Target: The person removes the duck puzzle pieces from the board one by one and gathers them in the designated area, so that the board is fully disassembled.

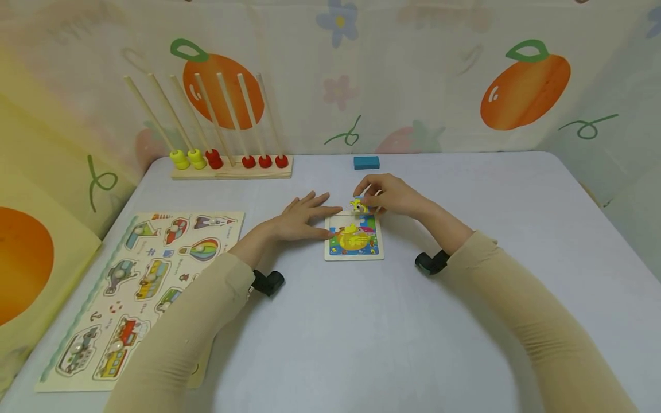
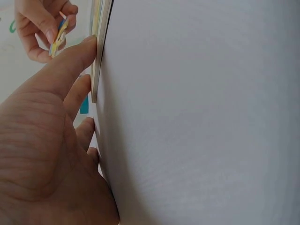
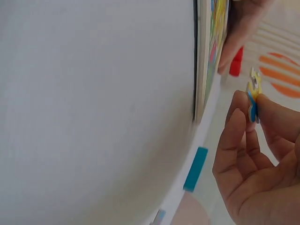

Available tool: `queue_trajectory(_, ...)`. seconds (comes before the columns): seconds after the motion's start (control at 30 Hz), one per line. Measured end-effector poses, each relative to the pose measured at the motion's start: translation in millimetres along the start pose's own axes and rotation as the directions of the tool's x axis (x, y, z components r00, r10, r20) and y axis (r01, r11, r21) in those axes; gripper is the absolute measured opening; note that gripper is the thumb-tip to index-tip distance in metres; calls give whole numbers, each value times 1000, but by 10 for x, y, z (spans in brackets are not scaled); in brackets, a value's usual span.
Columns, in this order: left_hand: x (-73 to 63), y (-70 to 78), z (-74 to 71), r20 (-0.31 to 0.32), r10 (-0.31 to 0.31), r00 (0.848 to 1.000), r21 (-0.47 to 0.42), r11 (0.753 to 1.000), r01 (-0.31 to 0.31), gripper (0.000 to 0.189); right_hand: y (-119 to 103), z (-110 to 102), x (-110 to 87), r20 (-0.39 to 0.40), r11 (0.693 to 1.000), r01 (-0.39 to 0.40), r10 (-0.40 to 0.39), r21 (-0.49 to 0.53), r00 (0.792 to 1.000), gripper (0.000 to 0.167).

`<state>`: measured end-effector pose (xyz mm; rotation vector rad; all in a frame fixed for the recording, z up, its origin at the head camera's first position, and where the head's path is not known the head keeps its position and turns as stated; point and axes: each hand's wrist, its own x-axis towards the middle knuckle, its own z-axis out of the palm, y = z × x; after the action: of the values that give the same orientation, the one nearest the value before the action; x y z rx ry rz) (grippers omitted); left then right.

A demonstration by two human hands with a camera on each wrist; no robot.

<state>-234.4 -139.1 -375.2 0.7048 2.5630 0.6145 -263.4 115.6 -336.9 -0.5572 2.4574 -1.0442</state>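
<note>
A small framed jigsaw puzzle (image 1: 354,257) with a yellow duck picture lies flat on the white table; a pale bare strip shows along its far side. Fingers spread, my left hand (image 1: 302,219) rests at its left, with thumb and index finger touching the frame, as the left wrist view also shows. Just above the far edge of the puzzle, my right hand (image 1: 391,195) pinches a yellow and blue jigsaw piece (image 1: 358,205) between thumb and fingers. In the right wrist view the piece (image 3: 253,96) is seen edge-on, held clear of the frame.
A large vehicle puzzle board (image 1: 172,244) lies at the left, partly under my left sleeve. Behind it stands a wooden peg counter (image 1: 232,173) with yellow and red beads on upright rods. A blue block (image 1: 366,163) lies near the table's back edge.
</note>
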Motion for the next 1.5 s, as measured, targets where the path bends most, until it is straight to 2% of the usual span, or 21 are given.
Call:
queue_trajectory(0.23,0,25,-9,-1,6,1000,12,1000,-6,67,162,-189,-91,-77,998,-61,60,-6,995,21)
queue_trajectory(0.47,-1,31,-9,4,2,1000,20,1000,-2,68,361,-379,-193,-120,996,-76,80,44,990,21)
queue_trajectory(1.0,-5,33,-15,2,-3,1000,27,1000,3,68,741,-779,-419,-116,990,-139,138,2,984,30)
queue_trajectory(1.5,-21,23,-8,1,2,1000,13,1000,-2,67,968,-888,-464,-99,976,-214,216,25,971,32)
